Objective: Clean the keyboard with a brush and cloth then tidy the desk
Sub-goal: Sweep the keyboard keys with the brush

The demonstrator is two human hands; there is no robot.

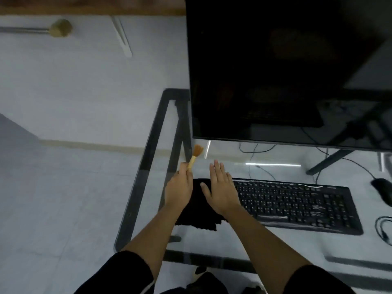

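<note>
Just left of the keyboard, the left hand pinches the brush by its handle, bristles pointing away from the keys, likely poised to start sweeping. The right hand lies flat with straight fingers on the black cloth beside the keyboard's left end, seemingly steadying it.
</note>
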